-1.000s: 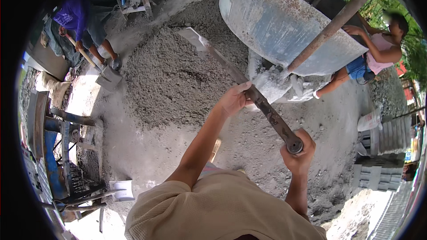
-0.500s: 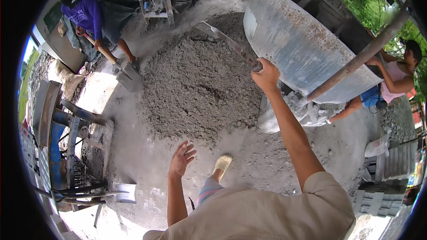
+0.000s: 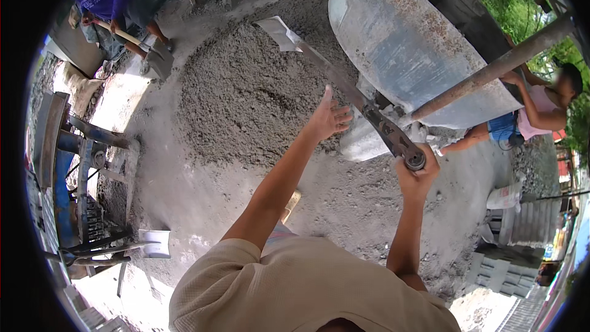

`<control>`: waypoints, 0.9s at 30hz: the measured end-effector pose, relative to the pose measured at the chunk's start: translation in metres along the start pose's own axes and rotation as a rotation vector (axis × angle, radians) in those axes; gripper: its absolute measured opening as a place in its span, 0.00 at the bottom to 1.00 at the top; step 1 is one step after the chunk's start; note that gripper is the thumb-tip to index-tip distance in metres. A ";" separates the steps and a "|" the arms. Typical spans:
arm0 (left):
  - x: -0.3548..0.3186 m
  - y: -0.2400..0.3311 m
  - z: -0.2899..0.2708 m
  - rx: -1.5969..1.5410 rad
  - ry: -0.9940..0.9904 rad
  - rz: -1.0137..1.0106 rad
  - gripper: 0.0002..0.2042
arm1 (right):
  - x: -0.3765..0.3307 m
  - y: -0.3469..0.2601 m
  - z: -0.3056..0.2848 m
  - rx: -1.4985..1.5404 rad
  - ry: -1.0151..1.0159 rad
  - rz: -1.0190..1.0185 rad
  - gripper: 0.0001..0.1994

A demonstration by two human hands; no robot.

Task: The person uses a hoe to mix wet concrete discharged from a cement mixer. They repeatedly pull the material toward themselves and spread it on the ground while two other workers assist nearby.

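Note:
My right hand (image 3: 418, 171) is wrapped round the grip end of a shovel (image 3: 344, 86) with a worn dark handle. The shaft runs up and to the left, and the pale blade (image 3: 279, 32) is over the far part of a broad grey heap of sand or concrete mix (image 3: 239, 98). Just left of the shaft, my left hand (image 3: 330, 117) reaches out with fingers spread, holding nothing. I cannot tell whether the blade touches the heap.
A large rusty metal mixing drum (image 3: 405, 49) stands right of the heap, with a slanting pole (image 3: 485, 71). One person (image 3: 544, 101) stands beside it. Another person (image 3: 104, 0) holds a shovel at far left. Metal frames (image 3: 74, 178) and a second shovel blade (image 3: 156, 243) lie left.
My right hand has drawn the shovel's grip back toward me and right. My left hand has moved forward and right, close to the shaft. The person at left has shifted in view.

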State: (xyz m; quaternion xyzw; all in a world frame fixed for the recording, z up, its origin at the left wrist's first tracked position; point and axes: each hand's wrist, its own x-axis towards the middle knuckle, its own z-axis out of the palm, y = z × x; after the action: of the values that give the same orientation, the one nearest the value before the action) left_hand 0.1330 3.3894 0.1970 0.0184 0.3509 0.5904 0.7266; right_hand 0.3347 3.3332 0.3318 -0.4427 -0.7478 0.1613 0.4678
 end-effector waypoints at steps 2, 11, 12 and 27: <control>0.030 -0.018 0.011 -0.264 -0.025 0.088 0.26 | -0.028 -0.009 -0.011 0.024 -0.027 -0.067 0.12; 0.010 -0.016 0.040 -0.586 -0.317 0.032 0.11 | -0.055 -0.035 -0.042 -0.139 -0.309 -0.330 0.14; 0.024 -0.005 0.036 -0.685 -0.471 0.024 0.10 | -0.049 -0.036 -0.033 -0.141 -0.310 -0.336 0.14; 0.032 0.009 -0.031 -0.863 -0.557 -0.180 0.07 | -0.029 -0.056 0.019 -0.378 -0.618 -0.610 0.08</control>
State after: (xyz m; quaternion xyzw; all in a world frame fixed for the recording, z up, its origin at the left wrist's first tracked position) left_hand 0.1110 3.4085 0.1620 -0.1567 -0.1309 0.5891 0.7819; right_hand 0.2947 3.2820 0.3425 -0.2113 -0.9641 0.0017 0.1607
